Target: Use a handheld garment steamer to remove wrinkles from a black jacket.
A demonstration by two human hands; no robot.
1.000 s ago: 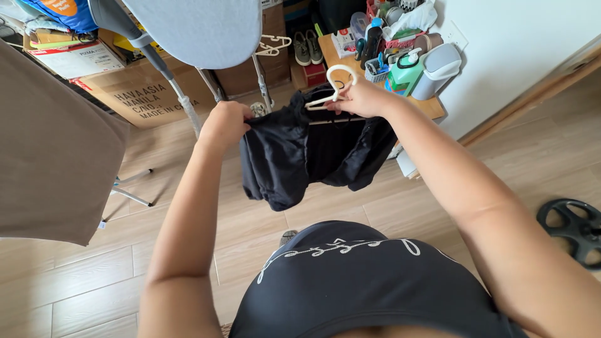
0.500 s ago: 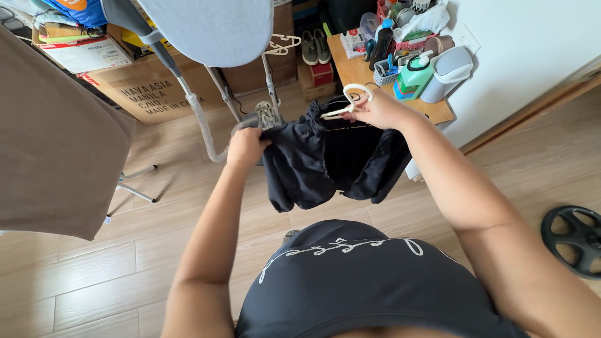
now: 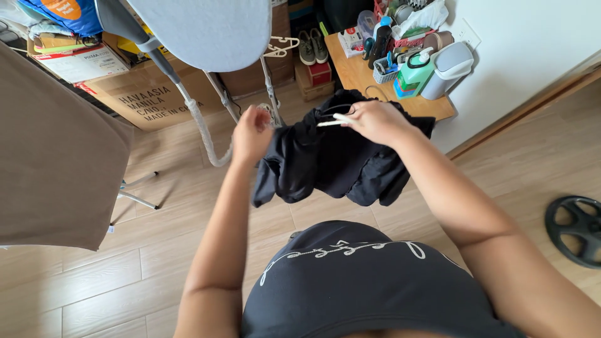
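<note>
A black garment [image 3: 325,163] hangs bunched in front of me on a white plastic hanger [image 3: 330,119]. My right hand [image 3: 370,122] grips the hanger at its top, and the hook is hidden behind the fingers. My left hand [image 3: 250,134] holds the garment's left edge, with that side drooping below it. Both hands are raised at chest height over the wooden floor, just before a low wooden table [image 3: 363,78].
An ironing board [image 3: 206,25] on metal legs stands ahead to the left, with a spare white hanger [image 3: 278,45] behind it. A brown cloth [image 3: 50,144] hangs at left. Cardboard boxes [image 3: 144,94], bottles and a white bin [image 3: 447,69] crowd the back. A black weight plate [image 3: 573,231] lies at right.
My right hand has turned the hanger down so its hook no longer shows. The garment has shifted right and bunched more, and my left hand has risen slightly.
</note>
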